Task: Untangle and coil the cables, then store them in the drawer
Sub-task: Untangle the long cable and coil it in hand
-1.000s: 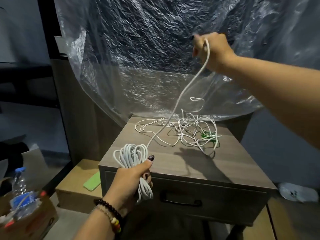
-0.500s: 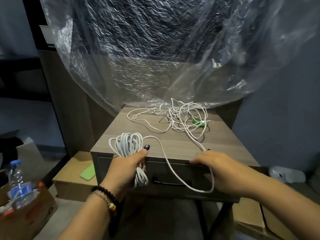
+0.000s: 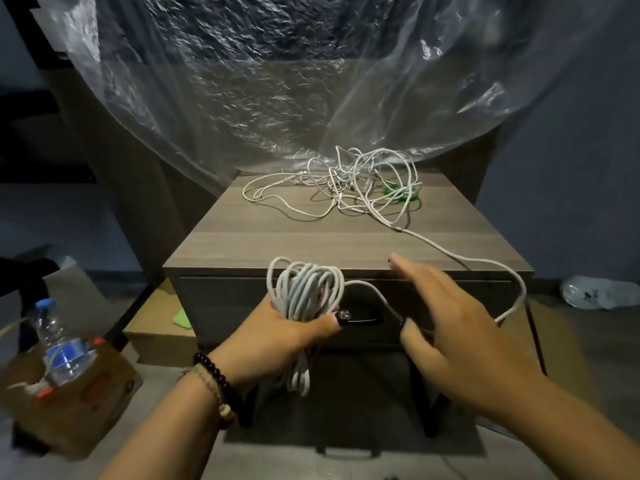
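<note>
1. Your right hand [image 3: 453,327] has let go of the strand and lifted off the cabinet [image 3: 311,244] edge.
2. It hovers, fingers spread.
3. Your left hand [image 3: 277,330] grips the coiled cable [image 3: 306,289] before the drawer [image 3: 450,303]; the tangle [image 3: 363,185] lies behind.

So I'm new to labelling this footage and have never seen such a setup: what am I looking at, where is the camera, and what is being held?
There is no machine here: a person works with bare hands, filmed by one wide-angle camera on their head, looking forward and down. The left hand grips a coiled white cable. The right hand is open beside it, fingers spread, and seems to hold nothing. A loose strand runs from the coil over the edge to a tangle of white cables on the wooden nightstand. Its drawer is closed.
</note>
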Demonstrator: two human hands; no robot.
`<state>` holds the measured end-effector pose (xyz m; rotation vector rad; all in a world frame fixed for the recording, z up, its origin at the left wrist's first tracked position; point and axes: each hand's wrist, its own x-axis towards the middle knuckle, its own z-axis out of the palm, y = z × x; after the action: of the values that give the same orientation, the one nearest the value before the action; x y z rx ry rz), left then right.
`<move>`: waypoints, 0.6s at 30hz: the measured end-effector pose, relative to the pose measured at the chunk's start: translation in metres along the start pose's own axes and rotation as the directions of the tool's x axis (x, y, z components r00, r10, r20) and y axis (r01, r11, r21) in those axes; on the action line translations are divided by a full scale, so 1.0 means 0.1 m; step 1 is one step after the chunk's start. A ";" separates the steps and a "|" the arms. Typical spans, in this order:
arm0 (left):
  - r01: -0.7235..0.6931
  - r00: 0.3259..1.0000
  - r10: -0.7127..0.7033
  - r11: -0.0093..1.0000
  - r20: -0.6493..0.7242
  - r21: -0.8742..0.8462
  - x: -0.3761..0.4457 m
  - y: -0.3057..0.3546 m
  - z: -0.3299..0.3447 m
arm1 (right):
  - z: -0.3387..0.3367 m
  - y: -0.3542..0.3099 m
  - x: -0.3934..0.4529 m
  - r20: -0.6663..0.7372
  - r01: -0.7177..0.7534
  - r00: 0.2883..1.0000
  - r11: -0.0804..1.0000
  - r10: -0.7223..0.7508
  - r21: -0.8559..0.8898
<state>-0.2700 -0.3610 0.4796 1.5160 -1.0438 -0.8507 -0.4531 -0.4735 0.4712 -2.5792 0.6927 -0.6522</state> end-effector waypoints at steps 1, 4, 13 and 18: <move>0.006 0.999 -0.006 1.000 0.050 0.001 -0.01 0.00 0.02 | 0.04 0.02 0.00 -0.030 -0.039 0.999 0.997 0.041 0.063; 0.035 0.987 -0.029 0.999 0.161 -0.032 -0.05 0.00 0.10 | 0.13 0.05 0.00 0.006 -0.095 0.995 0.984 0.095 0.151; -0.058 0.985 0.011 0.959 -0.170 -0.278 0.04 -0.18 -0.01 | 0.04 0.16 0.03 0.117 -0.173 0.984 0.876 0.134 0.451; -0.159 0.973 0.181 0.976 -0.142 0.148 0.05 -0.20 0.01 | -0.01 0.21 0.05 0.072 -0.241 0.968 0.799 0.242 0.551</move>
<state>-0.2656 -0.3644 0.4602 1.5538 -1.1163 -0.5420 -0.4579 -0.4932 0.4633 -1.9122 0.6926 -0.6551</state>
